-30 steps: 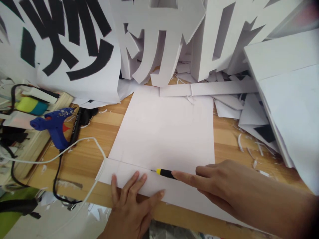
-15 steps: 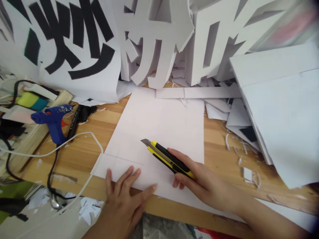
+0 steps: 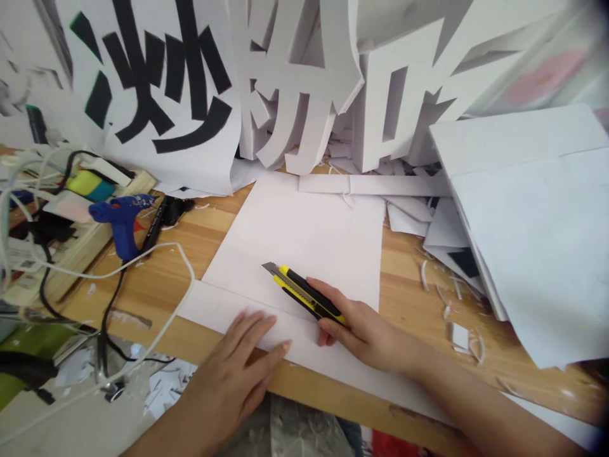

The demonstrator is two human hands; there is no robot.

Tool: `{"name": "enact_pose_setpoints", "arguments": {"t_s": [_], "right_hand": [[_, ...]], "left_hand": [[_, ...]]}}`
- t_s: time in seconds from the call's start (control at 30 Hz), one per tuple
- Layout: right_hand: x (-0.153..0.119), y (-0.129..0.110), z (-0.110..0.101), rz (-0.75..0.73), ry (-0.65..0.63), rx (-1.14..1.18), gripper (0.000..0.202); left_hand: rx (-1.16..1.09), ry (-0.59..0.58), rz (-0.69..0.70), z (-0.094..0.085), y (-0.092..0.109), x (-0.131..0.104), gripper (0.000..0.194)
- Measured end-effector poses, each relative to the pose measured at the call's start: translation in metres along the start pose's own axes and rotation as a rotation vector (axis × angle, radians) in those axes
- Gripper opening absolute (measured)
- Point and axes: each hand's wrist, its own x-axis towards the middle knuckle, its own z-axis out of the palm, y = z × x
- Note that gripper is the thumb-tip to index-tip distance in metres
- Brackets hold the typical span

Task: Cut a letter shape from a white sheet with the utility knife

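My right hand is closed around a yellow and black utility knife, its blade out and pointing to the upper left above a white sheet. Nearer me, a white strip lies along the table's front edge, with a thin line between it and the sheet. My left hand rests on that strip with its fingers stretched out and nothing in it. The blade looks slightly raised; whether it touches the sheet I cannot tell.
A blue glue gun and a black marker lie at left beside a white cord. Big white cut-out characters stand at the back. White boards lean at right, near paper scraps.
The view has shifted a little to the left. My left hand's fingers have drawn closer together on the strip. The knife stays in my right hand, still over the sheet.
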Motion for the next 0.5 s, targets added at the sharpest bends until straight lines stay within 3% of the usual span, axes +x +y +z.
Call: {"name": "enact_pose_setpoints", "arguments": {"t_s": [0.13, 0.27, 0.37, 0.5], "right_hand": [[0.002, 0.003, 0.001, -0.01, -0.006, 0.026, 0.054], [0.004, 0.007, 0.002, -0.03, -0.016, 0.045, 0.054], [0.004, 0.009, 0.003, -0.037, -0.007, 0.051, 0.054], [0.003, 0.01, 0.002, -0.057, -0.002, 0.046, 0.053]], "left_hand": [[-0.029, 0.058, -0.024, -0.004, 0.012, 0.009, 0.037], [-0.006, 0.193, -0.266, 0.003, 0.029, 0.026, 0.02], [0.036, 0.251, -0.439, 0.014, 0.037, 0.038, 0.024], [0.067, 0.301, -0.508, 0.026, 0.041, 0.044, 0.027]]}}
